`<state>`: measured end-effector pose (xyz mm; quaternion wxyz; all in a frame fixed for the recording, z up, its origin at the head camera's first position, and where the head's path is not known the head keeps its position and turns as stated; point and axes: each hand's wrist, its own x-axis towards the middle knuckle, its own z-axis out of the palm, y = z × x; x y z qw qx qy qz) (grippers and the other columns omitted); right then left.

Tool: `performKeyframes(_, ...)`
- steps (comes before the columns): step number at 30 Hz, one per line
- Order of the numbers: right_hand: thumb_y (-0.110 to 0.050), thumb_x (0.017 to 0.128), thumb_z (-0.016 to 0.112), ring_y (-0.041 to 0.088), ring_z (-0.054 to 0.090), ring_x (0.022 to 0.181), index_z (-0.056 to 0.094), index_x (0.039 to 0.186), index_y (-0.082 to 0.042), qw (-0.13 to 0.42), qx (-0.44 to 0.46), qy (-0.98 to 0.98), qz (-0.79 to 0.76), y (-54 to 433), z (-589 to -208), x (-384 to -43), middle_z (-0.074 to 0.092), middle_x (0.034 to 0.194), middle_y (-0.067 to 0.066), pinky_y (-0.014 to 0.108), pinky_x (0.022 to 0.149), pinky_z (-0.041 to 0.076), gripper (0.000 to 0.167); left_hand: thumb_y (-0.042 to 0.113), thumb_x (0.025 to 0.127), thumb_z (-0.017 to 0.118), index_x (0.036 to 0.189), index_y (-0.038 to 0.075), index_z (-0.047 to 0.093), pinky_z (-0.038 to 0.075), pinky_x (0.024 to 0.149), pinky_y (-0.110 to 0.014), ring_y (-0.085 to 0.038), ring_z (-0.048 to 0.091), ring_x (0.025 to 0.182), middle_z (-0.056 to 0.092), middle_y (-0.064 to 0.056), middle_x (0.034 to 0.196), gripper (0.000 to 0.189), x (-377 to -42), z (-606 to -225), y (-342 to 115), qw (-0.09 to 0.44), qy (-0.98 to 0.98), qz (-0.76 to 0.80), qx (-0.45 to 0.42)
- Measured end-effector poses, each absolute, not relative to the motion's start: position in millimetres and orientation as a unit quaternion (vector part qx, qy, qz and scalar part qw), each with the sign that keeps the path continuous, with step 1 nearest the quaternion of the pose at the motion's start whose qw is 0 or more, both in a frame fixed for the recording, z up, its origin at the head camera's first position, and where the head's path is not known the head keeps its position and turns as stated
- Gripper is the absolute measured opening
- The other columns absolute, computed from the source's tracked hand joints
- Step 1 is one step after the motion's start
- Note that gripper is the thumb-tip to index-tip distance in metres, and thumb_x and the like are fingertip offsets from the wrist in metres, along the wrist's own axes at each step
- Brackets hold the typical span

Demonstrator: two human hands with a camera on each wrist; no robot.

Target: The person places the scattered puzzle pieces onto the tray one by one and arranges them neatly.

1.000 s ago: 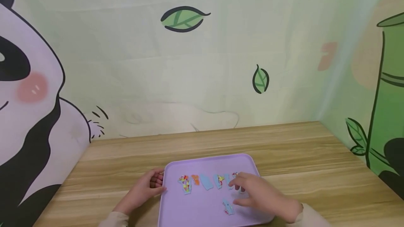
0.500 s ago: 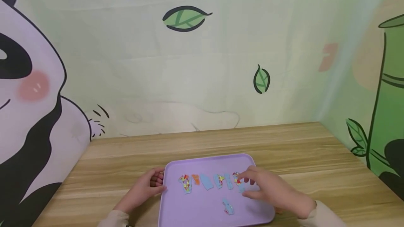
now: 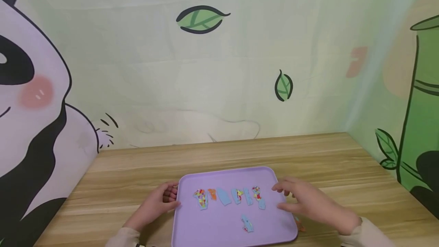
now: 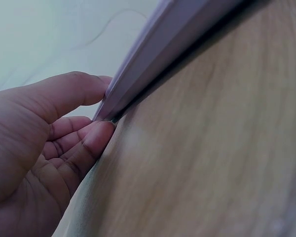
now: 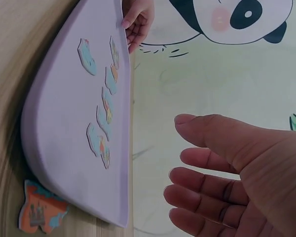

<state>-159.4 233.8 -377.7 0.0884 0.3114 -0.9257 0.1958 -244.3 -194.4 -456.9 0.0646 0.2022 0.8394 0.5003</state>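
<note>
On the purple tray (image 3: 212, 231), flat jigsaw-like pieces lie in a slanting row. At its left end is a multicoloured piece (image 3: 201, 199), then a small orange piece (image 3: 212, 194). A plain blue piece (image 3: 224, 196) lies mid-row, and a blue piece with a coloured top (image 3: 259, 198) ends it. One blue piece (image 3: 247, 223) sits apart, nearer the front. My left hand (image 3: 160, 200) holds the tray's left edge, thumb on the rim and fingertips low at its side. Over the tray's right edge hovers my right hand (image 3: 302, 199), fingers apart and holding nothing.
An orange-and-blue piece (image 5: 42, 210) lies on the wooden table (image 3: 137, 167) just outside the tray's right side, partly hidden by the right arm in the head view. Behind the table rises a pale printed backdrop (image 3: 219, 87) with leaves, bamboo and a panda.
My right hand has moved right, away from the row's right end, uncovering the last pieces there. The left hand stays at the tray's edge, and the pieces look unmoved.
</note>
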Motion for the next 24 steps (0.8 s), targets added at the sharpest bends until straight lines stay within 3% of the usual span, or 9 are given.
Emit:
performKeyframes(12,-0.018,0.079,0.077,0.008,0.058,0.080,0.067,0.104,-0.008,0.115,0.314,-0.922,0.195,250.9,-387.0,-154.8,0.066,0.102,0.002,0.023,0.065,0.052,0.029,0.006,0.081,0.074,0.131,-0.015,0.043,0.053,0.078,-0.017,-0.009,0.057,0.088,0.059,-0.020,0.106,0.063,-244.4,-457.0,-194.5,0.067,0.837,0.504,0.202)
performKeyframes(20,-0.016,0.076,0.078,0.007,0.058,0.076,0.068,0.101,-0.007,0.131,0.323,-0.917,0.192,261.9,-398.0,-152.0,0.064,0.091,0.000,0.022,0.062,0.050,0.029,0.005,0.081,0.074,0.131,-0.016,0.042,0.054,0.078,-0.017,-0.007,0.057,0.087,0.059,-0.020,0.105,0.063,-244.5,-457.3,-194.1,0.067,0.838,0.501,0.207)
performKeyframes(24,-0.017,0.076,0.079,0.006,0.057,0.077,0.068,0.101,-0.007,0.119,0.314,-0.922,0.194,266.0,-403.7,-149.8,0.064,0.092,-0.001,0.022,0.063,0.051,0.029,0.005,0.081,0.074,0.131,-0.016,0.042,0.054,0.078,-0.017,-0.007,0.057,0.087,0.059,-0.020,0.105,0.063,-244.3,-457.2,-194.3,0.066,0.838,0.501,0.205)
